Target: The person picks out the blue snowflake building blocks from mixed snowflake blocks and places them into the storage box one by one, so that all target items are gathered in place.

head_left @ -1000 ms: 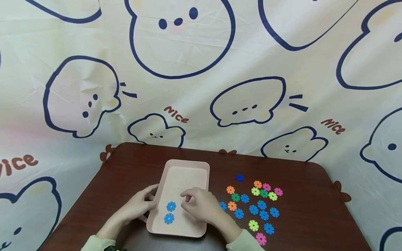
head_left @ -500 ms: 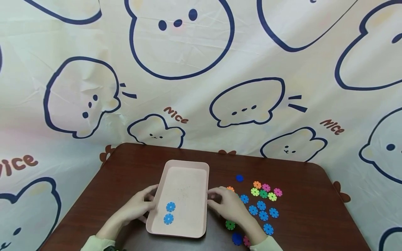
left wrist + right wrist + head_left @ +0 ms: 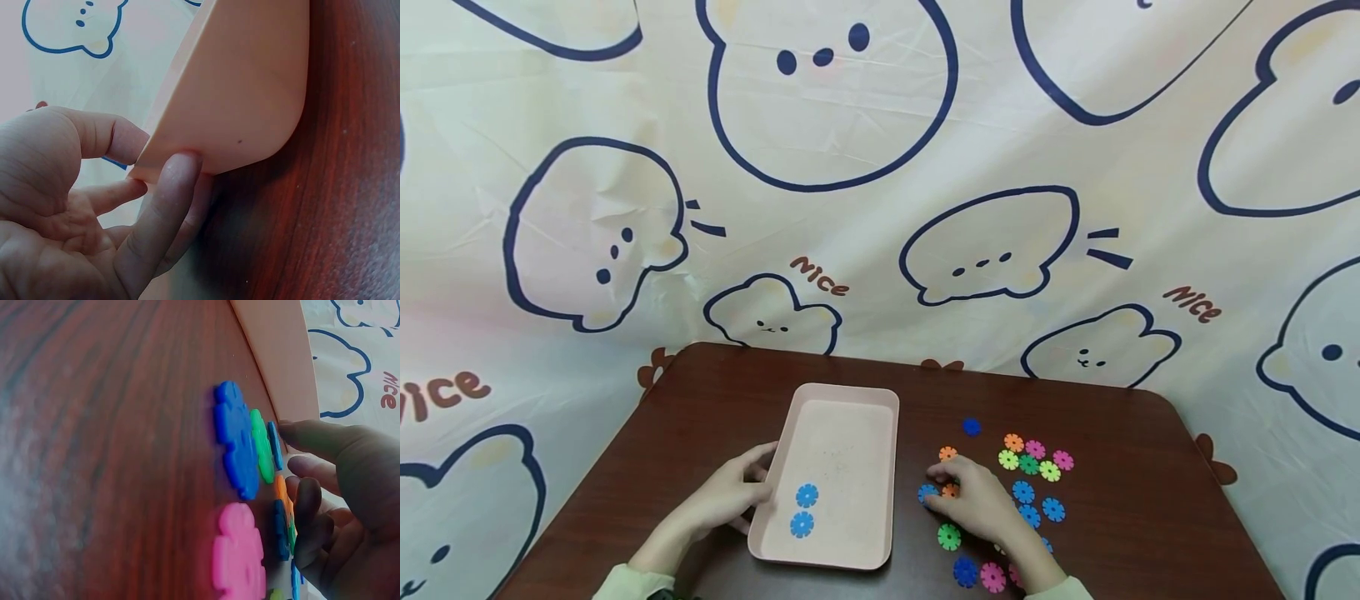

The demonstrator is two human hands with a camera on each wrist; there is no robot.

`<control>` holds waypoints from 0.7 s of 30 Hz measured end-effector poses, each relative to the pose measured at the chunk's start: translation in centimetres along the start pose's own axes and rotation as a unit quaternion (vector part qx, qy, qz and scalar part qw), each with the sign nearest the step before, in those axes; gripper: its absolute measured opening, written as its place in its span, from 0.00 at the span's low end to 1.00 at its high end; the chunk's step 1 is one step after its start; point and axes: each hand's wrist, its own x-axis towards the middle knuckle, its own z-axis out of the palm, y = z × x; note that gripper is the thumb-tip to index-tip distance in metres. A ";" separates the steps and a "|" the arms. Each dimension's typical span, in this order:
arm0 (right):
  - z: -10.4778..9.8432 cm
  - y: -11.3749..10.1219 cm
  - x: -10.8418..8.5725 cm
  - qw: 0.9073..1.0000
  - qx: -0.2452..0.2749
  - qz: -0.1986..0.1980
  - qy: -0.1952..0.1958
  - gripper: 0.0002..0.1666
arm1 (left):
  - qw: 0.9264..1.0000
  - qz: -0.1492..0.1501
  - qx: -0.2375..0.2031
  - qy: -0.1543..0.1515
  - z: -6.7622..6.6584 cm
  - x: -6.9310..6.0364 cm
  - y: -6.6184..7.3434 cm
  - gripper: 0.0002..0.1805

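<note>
My left hand (image 3: 730, 492) holds the left side of a pale pink tray (image 3: 850, 533); in the left wrist view its fingers lie at the tray's rim and outer wall (image 3: 250, 106). Two light blue notched plastic discs (image 3: 807, 495) lie in the tray's near left part. To the right of the tray, my right hand (image 3: 977, 504) is low over the loose discs, thumb and index finger apart. Its thumb tip is at a light blue disc (image 3: 926, 494), and an orange disc (image 3: 950, 491) shows between its fingers. Whether the thumb touches the blue disc is unclear.
Several more discs lie right of the tray: a green one (image 3: 949, 537), a dark blue one (image 3: 236, 440) and a pink one (image 3: 240, 556) nearer me, a mixed cluster (image 3: 1028, 463) farther back. The dark brown table (image 3: 1135, 500) meets a patterned curtain (image 3: 865, 225) behind.
My right hand has left its place above the tray and moved right, over the loose discs. The left hand and the two discs in the tray stay put.
</note>
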 end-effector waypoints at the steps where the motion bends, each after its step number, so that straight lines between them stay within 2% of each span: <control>1: 0.0 0.0 0.0 1.000 -0.004 0.000 -0.002 0.22 | 1.000 -0.001 0.000 0.001 0.0 0.0 0.0 0.41; 7: 0.2 0.0 -0.1 0.999 -0.032 0.005 -0.019 0.19 | 1.000 -0.006 -0.001 -0.001 0.0 0.0 -0.1 0.41; 14: 0.1 -0.2 0.0 0.999 -0.033 0.007 -0.031 0.16 | 1.000 -0.005 0.000 -0.001 0.1 0.1 -0.2 0.41; 21: 0.1 -0.5 0.0 0.999 -0.034 -0.002 -0.028 0.14 | 1.000 -0.002 0.001 0.001 0.0 0.2 -0.2 0.41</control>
